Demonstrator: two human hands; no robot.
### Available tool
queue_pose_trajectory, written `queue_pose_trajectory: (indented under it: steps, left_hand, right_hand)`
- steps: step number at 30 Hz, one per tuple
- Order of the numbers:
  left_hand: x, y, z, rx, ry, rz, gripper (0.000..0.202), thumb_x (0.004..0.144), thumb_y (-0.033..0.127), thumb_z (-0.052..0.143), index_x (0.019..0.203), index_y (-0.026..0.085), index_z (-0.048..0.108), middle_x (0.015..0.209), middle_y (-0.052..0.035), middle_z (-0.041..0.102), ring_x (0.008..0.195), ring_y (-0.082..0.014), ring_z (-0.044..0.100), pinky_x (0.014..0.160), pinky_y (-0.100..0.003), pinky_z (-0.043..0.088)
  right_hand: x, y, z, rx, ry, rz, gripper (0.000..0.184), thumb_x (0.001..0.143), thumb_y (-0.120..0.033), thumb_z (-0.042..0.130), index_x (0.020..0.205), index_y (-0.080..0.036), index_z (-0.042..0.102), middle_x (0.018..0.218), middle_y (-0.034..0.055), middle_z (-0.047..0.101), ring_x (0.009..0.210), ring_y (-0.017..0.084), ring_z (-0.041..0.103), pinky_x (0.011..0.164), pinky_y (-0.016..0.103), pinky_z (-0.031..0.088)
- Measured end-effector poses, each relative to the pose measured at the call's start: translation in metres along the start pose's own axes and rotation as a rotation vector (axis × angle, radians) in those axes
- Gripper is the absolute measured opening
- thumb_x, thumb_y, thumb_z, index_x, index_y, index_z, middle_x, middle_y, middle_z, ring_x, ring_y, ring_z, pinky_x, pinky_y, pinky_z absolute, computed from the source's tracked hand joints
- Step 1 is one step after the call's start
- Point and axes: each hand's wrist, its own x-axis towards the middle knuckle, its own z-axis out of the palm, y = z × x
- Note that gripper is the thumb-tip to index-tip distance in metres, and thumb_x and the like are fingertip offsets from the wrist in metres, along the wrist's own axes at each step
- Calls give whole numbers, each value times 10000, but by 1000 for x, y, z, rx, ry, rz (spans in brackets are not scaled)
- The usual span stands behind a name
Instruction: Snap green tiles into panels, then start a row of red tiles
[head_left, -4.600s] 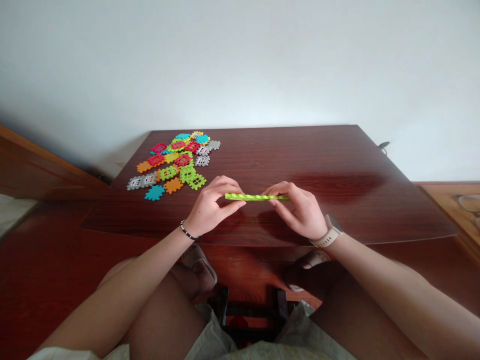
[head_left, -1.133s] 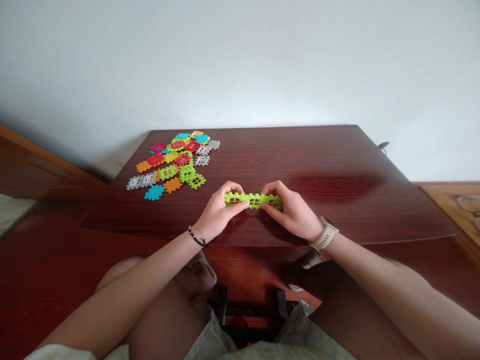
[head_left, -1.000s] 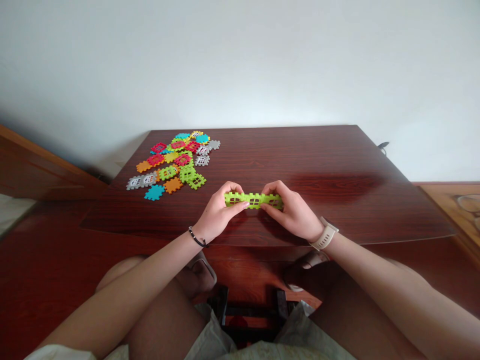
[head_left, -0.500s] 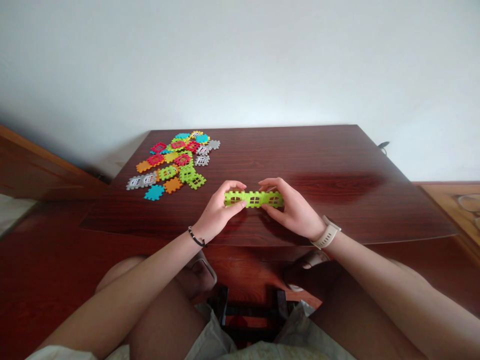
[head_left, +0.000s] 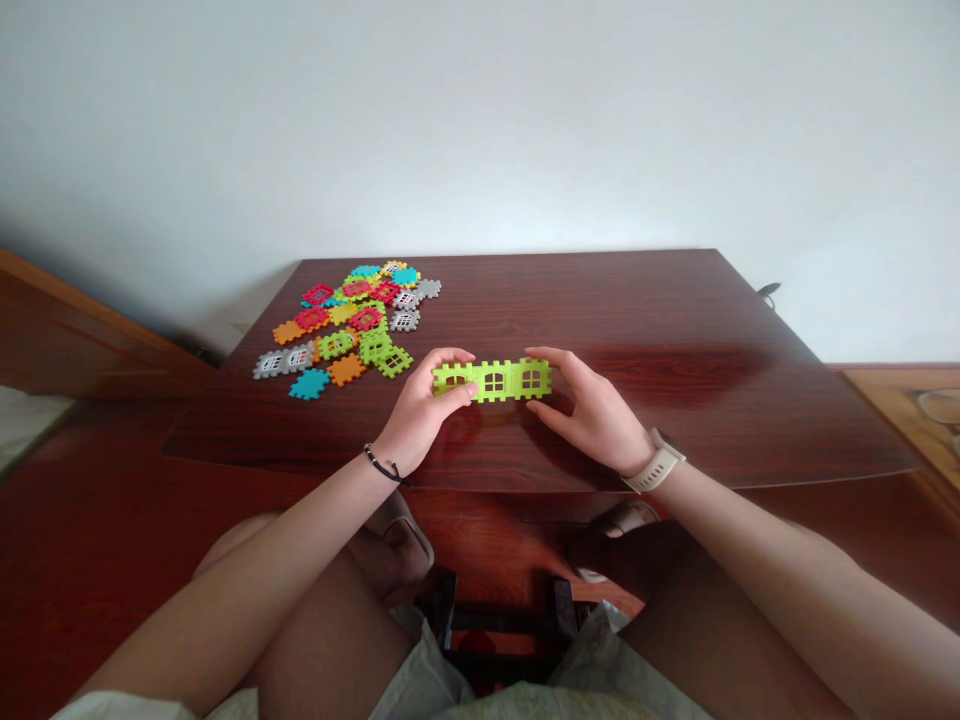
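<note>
- Lime-green strip of three interlocking window tiles (head_left: 493,380) lies flat-faced toward us, held up between our hands; we cannot tell whether it touches the desk.
- Our left hand (head_left: 427,405) pinches the strip's left end, thumb pressed across the front of the first tile.
- Our right hand (head_left: 592,415) is loosely spread around the right end, fingertips near the top edge; we cannot tell if it grips.
- We judge the joining of these three tiles as done, with the strip now being held up whole.
- Any further tile would call for its notches squared to a free end.
- Beyond our wrists, a black bracelet (head_left: 382,464) and a pale watch (head_left: 660,462).
- Loose tiles (head_left: 345,320) lie heaped toward the desk's (head_left: 637,310) back left corner.
</note>
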Motion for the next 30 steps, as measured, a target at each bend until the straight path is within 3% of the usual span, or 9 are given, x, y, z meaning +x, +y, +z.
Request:
queue_pose_trajectory:
  steps: [11,17,22,26,30]
  left_hand:
    - [-1,4,1,-50,-5,-10,381,869,283,844,1209,244,676,1227,-34,691,1048,-179,677,894,-281,563]
    - [2,10,-7,176,-53,83,423,908,338,818,1279,235,642,1367,-72,680,1171,-236,694,1013,-363,588]
    - [3,11,-12,347,-121,203,492,933,281,779,1381,253,578,1466,-92,638,1263,-249,688,1100,-401,578]
    - [3,12,-13,567,-112,344,496,952,213,752,1416,255,579,1443,-98,644,1336,-268,645,1189,-448,514]
    - [4,14,-13,680,-148,428,446,955,133,721,1372,245,610,1336,-90,672,1280,-269,655,1146,-455,531]
  right_hand:
    - [1,-1,-1,-49,41,13,509,957,-205,729,1430,-310,572,1396,74,733,1269,334,728,1137,565,587]
    - [1,-2,-3,-25,41,26,470,970,-202,705,1410,-307,578,1390,80,715,1254,319,724,1041,496,642]
    - [1,0,-4,-34,47,32,476,959,-200,717,1403,-310,583,1378,79,718,1229,320,735,1044,499,641]
    - [1,2,-4,-7,27,57,469,964,-211,723,1400,-310,582,1395,86,706,1242,331,734,1075,525,630]
    - [1,3,-3,-16,-9,61,478,956,-217,744,1394,-307,575,1375,86,708,1229,332,735,1068,533,626]
